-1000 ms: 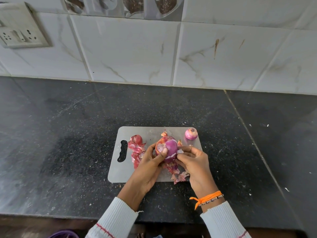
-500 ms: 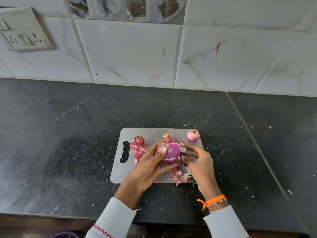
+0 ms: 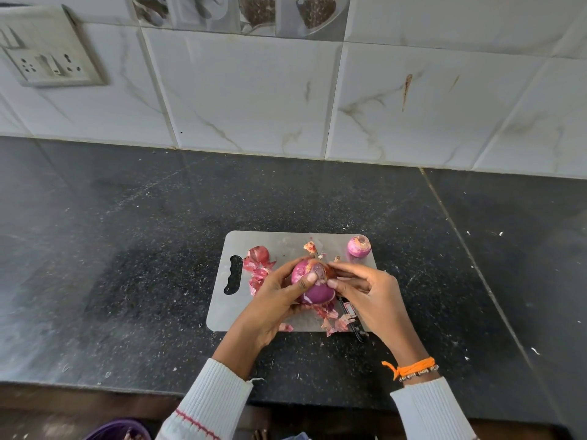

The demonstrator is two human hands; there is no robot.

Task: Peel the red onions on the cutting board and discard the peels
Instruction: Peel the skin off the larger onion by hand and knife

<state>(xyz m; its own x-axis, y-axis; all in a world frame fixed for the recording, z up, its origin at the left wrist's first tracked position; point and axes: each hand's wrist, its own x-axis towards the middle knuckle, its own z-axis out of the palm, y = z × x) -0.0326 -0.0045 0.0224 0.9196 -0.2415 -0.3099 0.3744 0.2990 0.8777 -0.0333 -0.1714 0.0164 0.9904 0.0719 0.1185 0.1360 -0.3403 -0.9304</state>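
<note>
A black speckled tabletop (image 3: 127, 249) is stretching back to white marbled wall tiles (image 3: 241, 96), a switch socket (image 3: 47, 61) is sitting top left, and a purple bowl (image 3: 117, 430) is peeking in below.

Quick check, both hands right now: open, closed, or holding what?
Left hand: grips the red onion.
Right hand: pinches the peel on that onion's top.

Speckled black stone countertop (image 3: 133, 249) bearing a grey cutting board (image 3: 273, 242), scattered with pale crumbs.
</note>
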